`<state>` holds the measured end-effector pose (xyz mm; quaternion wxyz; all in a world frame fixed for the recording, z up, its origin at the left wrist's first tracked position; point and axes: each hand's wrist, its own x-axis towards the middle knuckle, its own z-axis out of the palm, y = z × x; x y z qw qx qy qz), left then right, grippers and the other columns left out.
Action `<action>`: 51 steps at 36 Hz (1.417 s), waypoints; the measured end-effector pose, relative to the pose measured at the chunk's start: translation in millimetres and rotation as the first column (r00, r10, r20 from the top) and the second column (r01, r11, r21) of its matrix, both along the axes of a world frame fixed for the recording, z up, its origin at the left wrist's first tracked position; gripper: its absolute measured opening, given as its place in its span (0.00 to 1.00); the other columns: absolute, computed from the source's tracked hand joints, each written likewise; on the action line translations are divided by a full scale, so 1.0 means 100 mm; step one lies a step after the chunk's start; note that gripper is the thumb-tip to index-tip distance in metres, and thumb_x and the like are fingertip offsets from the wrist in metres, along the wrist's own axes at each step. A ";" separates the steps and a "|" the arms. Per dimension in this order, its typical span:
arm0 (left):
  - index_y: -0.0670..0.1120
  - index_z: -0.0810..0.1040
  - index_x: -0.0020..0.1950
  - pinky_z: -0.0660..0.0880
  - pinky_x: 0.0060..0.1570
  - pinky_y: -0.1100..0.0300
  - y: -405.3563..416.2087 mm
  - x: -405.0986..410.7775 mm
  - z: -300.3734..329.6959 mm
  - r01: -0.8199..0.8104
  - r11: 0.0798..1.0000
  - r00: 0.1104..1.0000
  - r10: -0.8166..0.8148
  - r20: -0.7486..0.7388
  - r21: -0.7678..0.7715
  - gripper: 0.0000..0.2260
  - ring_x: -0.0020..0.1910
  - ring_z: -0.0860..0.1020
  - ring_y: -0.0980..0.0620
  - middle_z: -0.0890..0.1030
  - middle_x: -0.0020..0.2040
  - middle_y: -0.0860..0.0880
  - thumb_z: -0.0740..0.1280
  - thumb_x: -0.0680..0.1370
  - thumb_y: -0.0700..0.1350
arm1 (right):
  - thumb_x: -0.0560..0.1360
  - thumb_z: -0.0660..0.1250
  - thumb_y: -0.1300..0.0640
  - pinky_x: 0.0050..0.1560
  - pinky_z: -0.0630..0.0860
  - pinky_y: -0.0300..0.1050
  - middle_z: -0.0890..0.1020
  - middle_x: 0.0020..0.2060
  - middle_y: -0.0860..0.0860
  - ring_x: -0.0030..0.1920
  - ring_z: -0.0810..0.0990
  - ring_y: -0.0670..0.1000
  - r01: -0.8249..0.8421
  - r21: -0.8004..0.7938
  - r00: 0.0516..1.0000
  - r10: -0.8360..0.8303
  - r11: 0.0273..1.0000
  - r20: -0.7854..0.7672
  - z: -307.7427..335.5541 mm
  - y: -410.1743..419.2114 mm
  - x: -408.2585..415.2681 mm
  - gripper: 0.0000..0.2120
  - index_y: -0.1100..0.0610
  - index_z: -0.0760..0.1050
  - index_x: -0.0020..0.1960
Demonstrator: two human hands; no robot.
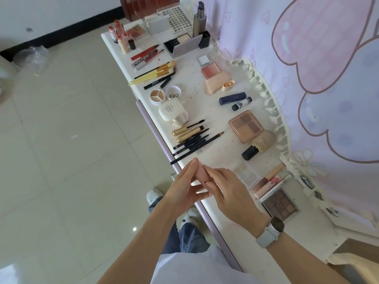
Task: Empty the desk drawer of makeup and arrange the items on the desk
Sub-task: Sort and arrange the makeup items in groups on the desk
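My left hand [184,191] and my right hand [233,193] meet over the front edge of the white desk [207,111]. The left fingers are stretched out, and the right fingers rest on them. I see no makeup item in either hand. Makeup lies in rows on the desk: black pencils [194,146] and gold tubes [187,133] just beyond my hands, a brown eyeshadow palette [245,125], a large powder brush [260,144], a dark palette [280,204] and lip tubes [268,181] to the right. The drawer is not visible.
Further back lie yellow-handled brushes [155,73], round pots [165,95], a blush palette [211,70], red lip items [123,36] and a tall grey bottle [199,20]. A pink curtain [317,68] hangs along the desk's right side. Tiled floor [61,140] lies to the left.
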<state>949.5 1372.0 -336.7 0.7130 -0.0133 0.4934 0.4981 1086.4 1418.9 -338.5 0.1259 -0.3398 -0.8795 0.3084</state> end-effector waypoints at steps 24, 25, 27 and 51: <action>0.45 0.72 0.62 0.81 0.43 0.53 0.04 -0.01 -0.21 -0.065 0.975 0.868 -0.050 -0.495 -0.213 0.16 0.49 0.79 0.49 0.76 0.55 0.46 0.59 0.80 0.54 | 0.80 0.57 0.57 0.38 0.76 0.44 0.82 0.38 0.56 0.37 0.80 0.55 0.166 0.095 0.973 -0.179 0.982 0.145 0.07 0.57 -0.01 0.15 0.64 0.75 0.60; 0.45 0.70 0.65 0.80 0.46 0.54 0.04 -0.01 -0.23 -0.029 0.977 0.801 -0.103 -0.590 -0.211 0.18 0.48 0.79 0.51 0.75 0.57 0.48 0.60 0.80 0.54 | 0.80 0.57 0.58 0.37 0.76 0.47 0.82 0.37 0.57 0.36 0.80 0.56 0.167 0.099 0.972 -0.181 0.981 0.150 0.06 0.60 -0.01 0.15 0.64 0.75 0.59; 0.45 0.66 0.70 0.76 0.52 0.58 0.02 0.00 -0.25 0.064 0.974 0.595 -0.211 -0.776 -0.216 0.23 0.52 0.77 0.52 0.71 0.63 0.49 0.59 0.80 0.55 | 0.80 0.57 0.58 0.36 0.76 0.50 0.82 0.37 0.59 0.36 0.80 0.58 0.178 0.107 0.969 -0.193 0.978 0.156 0.03 0.65 -0.01 0.14 0.65 0.75 0.59; 0.50 0.76 0.57 0.74 0.48 0.48 -0.03 0.00 -0.57 0.564 0.771 -0.452 -0.012 -0.892 -0.296 0.22 0.60 0.73 0.46 0.76 0.62 0.47 0.77 0.65 0.46 | 0.77 0.61 0.58 0.44 0.72 0.53 0.80 0.49 0.60 0.49 0.77 0.63 0.275 0.280 0.916 -0.339 0.920 0.213 -0.17 1.28 -0.02 0.12 0.61 0.75 0.58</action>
